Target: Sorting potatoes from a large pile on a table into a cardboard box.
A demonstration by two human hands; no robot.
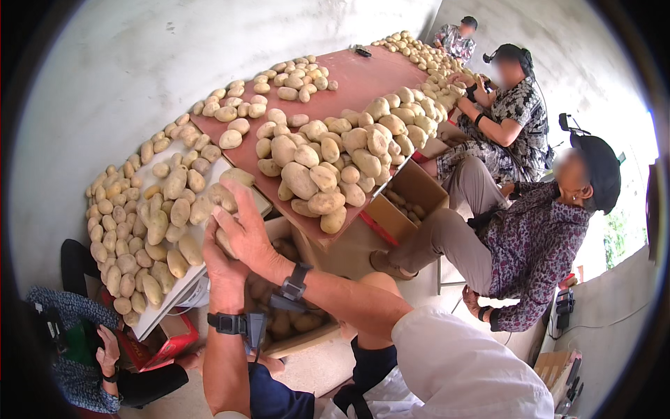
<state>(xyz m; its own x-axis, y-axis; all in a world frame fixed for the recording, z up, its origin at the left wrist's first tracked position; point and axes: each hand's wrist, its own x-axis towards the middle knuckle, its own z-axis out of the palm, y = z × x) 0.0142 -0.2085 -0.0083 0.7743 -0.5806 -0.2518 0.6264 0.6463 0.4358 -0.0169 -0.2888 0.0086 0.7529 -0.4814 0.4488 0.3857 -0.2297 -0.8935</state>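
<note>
Both hands meet at the near corner of the white tabletop [172, 301], around a pale potato [224, 244]. My left hand [224, 264] cups it from below and the left side. From the right, my right hand [250, 230] closes over it, hiding much of its surface. More potatoes [220, 197] lie just past the right fingertips; whether the fingers touch them I cannot tell. To the left spreads a layer of loose potatoes [157, 225] on the white top. Under my forearms stands an open cardboard box [309, 340] with potatoes inside.
A large potato heap [335, 157] covers the near end of the red tabletop [361, 68]. Below its edge is another cardboard box [437, 194] with potatoes. Several people sit around: one at the lower left [78, 340], one close on the right [534, 241], others farther back.
</note>
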